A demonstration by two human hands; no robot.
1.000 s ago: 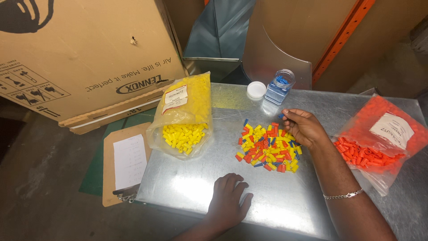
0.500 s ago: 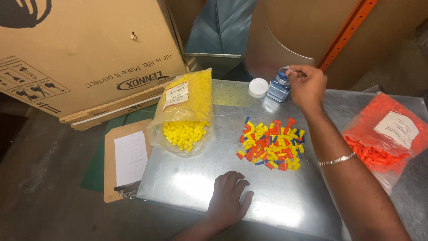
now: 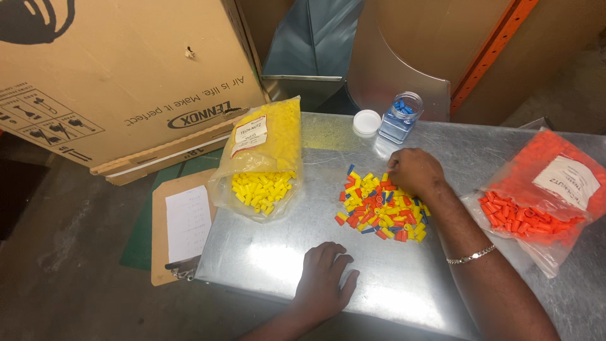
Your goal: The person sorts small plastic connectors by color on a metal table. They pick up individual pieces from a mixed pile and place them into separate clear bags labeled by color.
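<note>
Presently on the Sheet-Metal Surface: Sorting Stock and Two Hands

Right hand (image 3: pixel 413 172): rests at the upper edge of the mixed pile of small caps (image 3: pixel 380 208), fingers curled down onto the pieces. Whether its grip has closed on any one cap cannot be told; the fingertips are hidden against the pile. A thin metal bracelet (image 3: pixel 470 256) sits on the wrist.

Left hand (image 3: pixel 322 284): flat on the metal surface (image 3: pixel 271 259) near its front edge, fingers spread, grip open and holding nothing. Well apart from the pile.

Mixed pile: yellow, red-orange and blue caps, loose, at the middle of the surface.

Clear jar (image 3: pixel 401 117): upright at the back edge, uncapped, blue caps inside. Its white lid (image 3: pixel 367 122) lies just beside it, to the camera's left.

Yellow bag (image 3: pixel 262 161): clear plastic, labelled, holding yellow caps, lying to the camera's left of the pile.

Orange bag (image 3: pixel 543 196): clear plastic, labelled, holding orange caps, on the far side of the right forearm.

Clipboard (image 3: pixel 183 224): brown, with a white sheet, partly tucked under the surface's edge, on the floor side.

Cardboard box (image 3: pixel 120 76): large, behind the yellow bag.
</note>
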